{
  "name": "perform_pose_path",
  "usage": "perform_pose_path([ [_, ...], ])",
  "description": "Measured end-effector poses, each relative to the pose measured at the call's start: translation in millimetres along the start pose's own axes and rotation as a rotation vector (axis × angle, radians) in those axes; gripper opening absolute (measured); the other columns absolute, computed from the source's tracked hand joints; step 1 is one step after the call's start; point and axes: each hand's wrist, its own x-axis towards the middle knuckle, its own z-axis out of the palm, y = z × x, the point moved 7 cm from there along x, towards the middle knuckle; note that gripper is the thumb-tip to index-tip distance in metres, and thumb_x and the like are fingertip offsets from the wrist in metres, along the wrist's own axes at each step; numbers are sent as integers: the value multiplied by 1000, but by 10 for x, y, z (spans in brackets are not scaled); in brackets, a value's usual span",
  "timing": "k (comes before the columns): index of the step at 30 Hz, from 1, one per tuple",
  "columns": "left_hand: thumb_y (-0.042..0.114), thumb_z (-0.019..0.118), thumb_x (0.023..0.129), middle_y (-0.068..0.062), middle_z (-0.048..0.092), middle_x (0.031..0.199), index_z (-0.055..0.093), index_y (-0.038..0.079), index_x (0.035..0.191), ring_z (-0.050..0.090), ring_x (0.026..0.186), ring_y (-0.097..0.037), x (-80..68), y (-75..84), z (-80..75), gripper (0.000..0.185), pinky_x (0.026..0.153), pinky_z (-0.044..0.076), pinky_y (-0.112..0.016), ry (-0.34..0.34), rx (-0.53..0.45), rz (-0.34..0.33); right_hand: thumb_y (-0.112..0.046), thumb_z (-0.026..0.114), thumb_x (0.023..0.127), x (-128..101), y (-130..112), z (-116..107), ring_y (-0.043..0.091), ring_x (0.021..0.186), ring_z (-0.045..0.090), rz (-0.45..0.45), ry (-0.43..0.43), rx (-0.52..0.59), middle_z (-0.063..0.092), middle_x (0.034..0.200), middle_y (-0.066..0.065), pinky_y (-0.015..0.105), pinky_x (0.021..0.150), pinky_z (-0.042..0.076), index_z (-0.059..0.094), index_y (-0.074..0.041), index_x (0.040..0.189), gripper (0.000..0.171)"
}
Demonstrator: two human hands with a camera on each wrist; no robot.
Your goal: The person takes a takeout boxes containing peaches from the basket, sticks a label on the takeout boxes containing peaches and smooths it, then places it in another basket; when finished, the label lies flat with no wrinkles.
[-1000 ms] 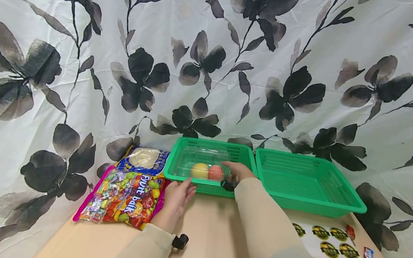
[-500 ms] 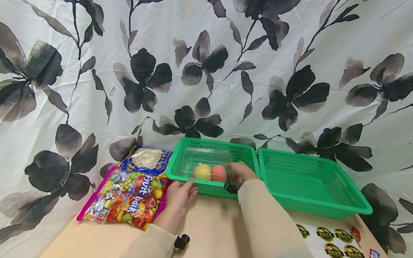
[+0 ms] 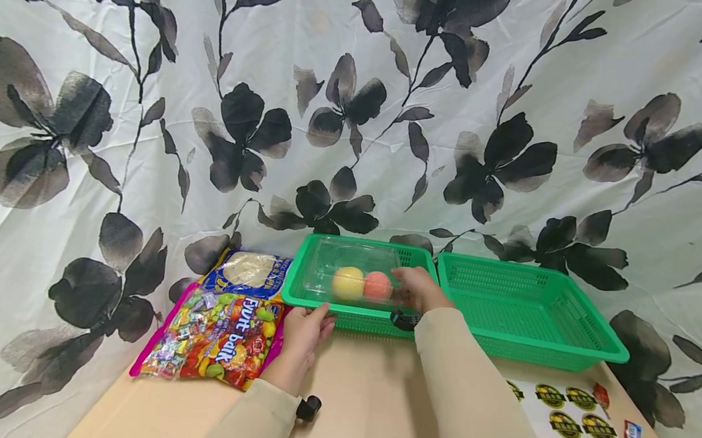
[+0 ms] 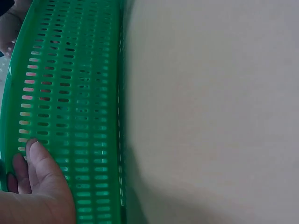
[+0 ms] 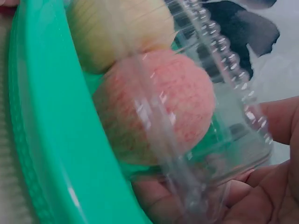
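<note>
My right hand (image 3: 419, 290) is in the left green basket (image 3: 317, 304), fingers curled round the right end of the clear clamshell box (image 3: 348, 278), which sits inside that basket at the back of the table. The wrist view confirms it: my fingers (image 5: 280, 121) wrap the clear plastic, pink fruit (image 5: 159, 109) pressed against the lid, yellow fruit (image 5: 119, 30) just beyond it. My left hand (image 3: 303, 329) lies flat against the basket's near wall, fingers (image 4: 39, 161) straight on the green slats, steadying it, gripping nothing.

I'd call this the lifting step: the box looks tilted, my end higher, but I can't tell whether it's free of the basket floor. The next move, as I judge it, calls for a firm but gentle squeeze, since thin plastic flexes and the two fruits may roll, and for clearing the rim cleanly. The right green basket (image 3: 559, 346) stands touching the left one. The candy bag (image 3: 214, 334) lies near the table's left edge, tortilla pack (image 3: 247, 270) behind it, sticker sheet (image 3: 561, 412) near the right corner.
</note>
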Motion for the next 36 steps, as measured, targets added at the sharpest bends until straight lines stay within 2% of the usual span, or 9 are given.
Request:
perform_pose_path([
  [2, 15, 69, 98, -24, 75, 98, 57, -6, 110, 75, 79, -19, 3, 18, 7, 27, 69, 62, -25, 3, 1, 4, -32, 53, 106, -41, -62, -53, 35, 113, 68, -12, 5, -1, 42, 155, 23, 45, 92, 59, 37, 1, 155, 61],
  [5, 15, 69, 98, -24, 75, 98, 57, -6, 111, 75, 80, -19, 16, 39, 9, 27, 71, 62, -27, 11, 7, 7, -34, 52, 106, -152, -179, -115, 24, 83, 72, -18, 9, 3, 48, 148, 24, 41, 84, 62, 37, 1, 155, 62],
  [8, 14, 68, 98, -25, 74, 102, 59, -7, 114, 76, 84, -20, 39, 37, 11, 28, 75, 63, -30, 9, 8, 8, -34, 53, 105, -303, -297, -163, 15, 62, 64, -23, 1, 28, 51, 141, 23, 36, 75, 63, 39, 1, 154, 62],
  [17, 16, 67, 100, -26, 74, 107, 58, -6, 117, 76, 92, -24, 96, 13, 18, 30, 83, 62, -35, -22, -1, -11, -36, 50, 106, -825, -466, -345, 17, 78, 71, -59, -34, -4, 66, 109, 15, 31, 71, 60, 39, 4, 149, 60],
  [22, 12, 66, 98, -18, 74, 98, 60, -7, 118, 74, 85, -19, 120, 16, 16, 28, 86, 62, -38, -17, 23, -5, -35, 51, 106, -1094, -344, -434, 16, 71, 66, -82, -62, -9, 66, 87, 5, 29, 61, 53, 44, 2, 136, 49],
  [25, 14, 69, 95, -9, 70, 94, 62, -6, 117, 68, 77, -14, 125, 21, -12, 30, 81, 62, -35, 5, 81, -4, -31, 50, 106, -1275, -221, -451, 15, 64, 58, -113, -103, 19, 59, 73, 1, 28, 57, 50, 51, -2, 101, 30],
  [28, 19, 71, 93, -7, 66, 92, 63, -5, 115, 63, 73, -13, 128, 35, -31, 33, 72, 60, -30, 15, 133, 13, -29, 48, 106, -1470, -77, -468, 15, 62, 52, -156, -132, 35, 50, 65, -1, 28, 56, 48, 42, -8, 77, 36],
  [31, 18, 70, 95, -10, 68, 93, 62, -8, 116, 65, 77, -13, 136, 37, -28, 34, 71, 60, -26, -3, 114, 18, -29, 47, 107, -1648, 88, -482, 13, 61, 54, -175, -136, 42, 46, 63, -4, 28, 61, 54, 43, -10, 79, 35],
  [36, 16, 68, 99, -25, 73, 107, 59, -9, 124, 74, 91, -21, 138, 14, -21, 36, 84, 62, -33, -35, 62, -5, -32, 50, 107, -1849, 442, -469, 9, 61, 60, -143, -142, 62, 48, 63, -8, 29, 68, 60, 42, -9, 95, 26],
])
